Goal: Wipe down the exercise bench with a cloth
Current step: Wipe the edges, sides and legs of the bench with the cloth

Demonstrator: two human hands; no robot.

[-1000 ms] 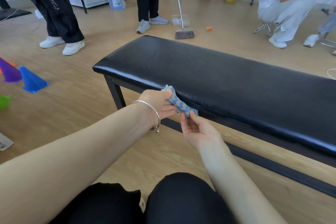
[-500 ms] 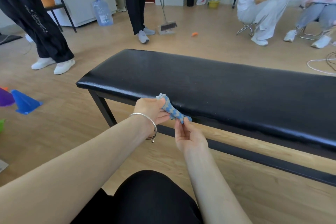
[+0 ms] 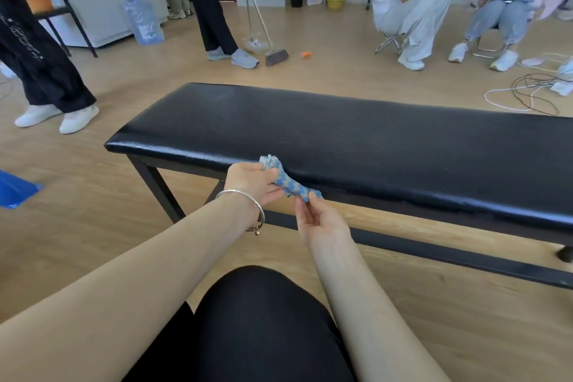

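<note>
The cloth [image 3: 286, 180], a small blue-and-white rag twisted into a rope, is stretched between two grips against the near edge of the black padded table [image 3: 372, 146]. The left hand [image 3: 252, 180] has its grip clenched around the upper, frayed end; the right hand [image 3: 319, 220], just below and toward the person from that grip, pinches the lower end between its fingertips [image 3: 302, 205], palm turned up.

The risks, as I judge them, come from the cloth's shape. Bunched this tightly, it would touch the vinyl only along a thin line, so a pass would leave most of the top unwiped. The right grip is light, and a tug from the left could pull the tail free and drop it to the floor beneath the grips. The bracelet [image 3: 248, 201] behind the left grip could scrape the padding on a long stroke.
</note>
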